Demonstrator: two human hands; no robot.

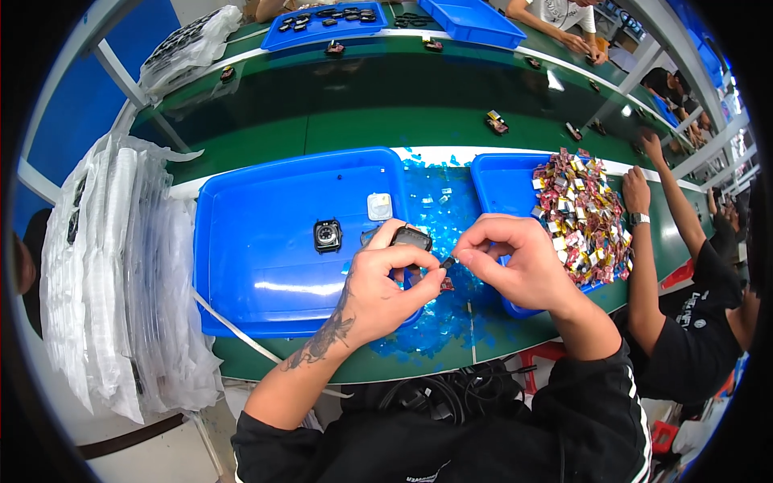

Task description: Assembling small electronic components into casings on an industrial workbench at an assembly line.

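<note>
Blue plastic fills the middle of the scene: a wide, shallow blue tray [266, 241] lies on the green bench [322, 129], and a second, smaller blue tray [503, 189] sits just to its right, heaped at its right end with small foil-coloured packets [584, 213] in red, gold and silver. Between and in front of the two trays the bench is strewn with scraps of clear blue film [439, 201]. The left hand [386, 286] is closed around a small black watch body [411, 238], fingers curled under it and the thumb pressed across, holding it above the near right corner of the wide tray. The right hand [515, 262] is pinched together, thumb and forefinger meeting on a tiny dark piece [448, 262] just beside the watch body; what that piece is cannot be told. In the wide tray, left of the hands, lies another black watch body [328, 235] with its round back upward, and a little farther off a pale square pad [379, 206]. A stack of clear plastic blister sheets [121, 274] stands at the left end of the bench. Beyond the trays runs a dark green conveyor belt [362, 88] carrying scattered small parts, with more blue trays [326, 24] on its far side. At the right a co-worker in a black shirt [692, 322] reaches an arm toward the belt.
</note>
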